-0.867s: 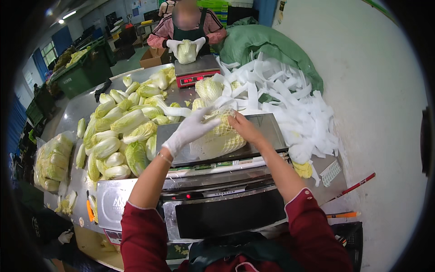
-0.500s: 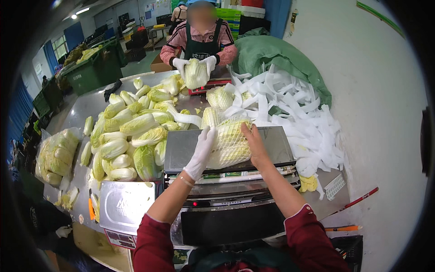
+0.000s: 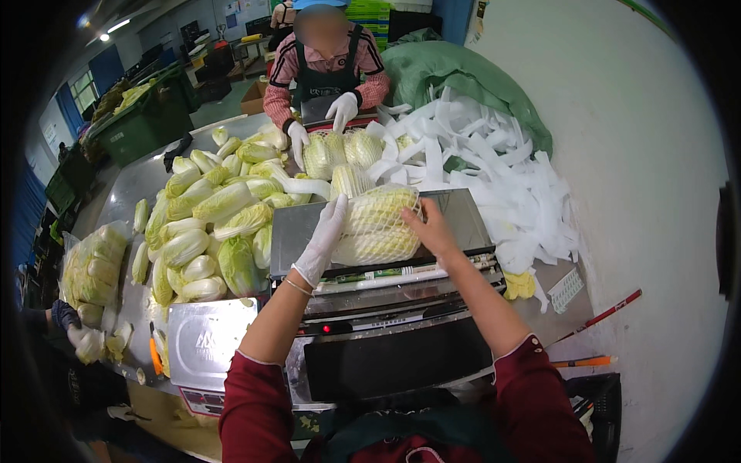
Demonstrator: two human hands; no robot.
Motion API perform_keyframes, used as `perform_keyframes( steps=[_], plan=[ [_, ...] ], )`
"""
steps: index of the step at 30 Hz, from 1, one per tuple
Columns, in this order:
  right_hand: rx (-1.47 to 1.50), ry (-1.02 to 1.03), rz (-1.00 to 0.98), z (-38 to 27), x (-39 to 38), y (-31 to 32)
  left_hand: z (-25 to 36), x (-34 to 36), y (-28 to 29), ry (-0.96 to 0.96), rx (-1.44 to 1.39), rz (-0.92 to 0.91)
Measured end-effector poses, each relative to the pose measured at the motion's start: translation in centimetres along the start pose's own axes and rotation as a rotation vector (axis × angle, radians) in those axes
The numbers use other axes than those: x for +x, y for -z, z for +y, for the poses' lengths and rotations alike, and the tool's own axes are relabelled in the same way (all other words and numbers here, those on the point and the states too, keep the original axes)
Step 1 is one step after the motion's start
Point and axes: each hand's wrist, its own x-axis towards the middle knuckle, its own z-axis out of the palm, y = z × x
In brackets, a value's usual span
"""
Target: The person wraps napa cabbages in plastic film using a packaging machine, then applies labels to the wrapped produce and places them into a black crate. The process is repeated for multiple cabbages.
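A bundle of napa cabbages in white foam netting (image 3: 378,228) rests on the metal top plate (image 3: 463,216) of a wrapping machine in front of me. Against its left side lies my left hand (image 3: 327,235), in a white glove. My right hand (image 3: 434,230) is bare, with curved fingers on the bundle's right end. The two hands hold it between them. Just beyond are more netted cabbages (image 3: 351,180). Across the table, a co-worker's white-gloved hands (image 3: 340,112) are close to another netted cabbage (image 3: 323,157).
Loose napa cabbages (image 3: 224,202) are heaped on the left, past a flat metal scale (image 3: 212,339). White foam net sleeves (image 3: 494,177) pile up at right before a green sack (image 3: 471,85). A bagged cabbage load (image 3: 94,266) and another person's dark-gloved hand (image 3: 65,315) are far left.
The co-worker has set the netted cabbage down on the table and let go of it. A dark-gloved hand has appeared at the left edge. My hands stay on the bundle; the view has shifted slightly.
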Motion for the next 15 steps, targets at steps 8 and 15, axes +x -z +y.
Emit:
perform_keyframes(
  steps=[8,15],
  plan=[
    [-0.272,0.024,-0.218,-5.2,-5.0,6.8,2.0,-5.3,8.4,-0.012,0.094,0.103],
    [-1.104,0.542,-0.511,-5.7,-7.6,11.8,3.6,-12.4,11.6,0.072,0.627,0.019]
  ],
)
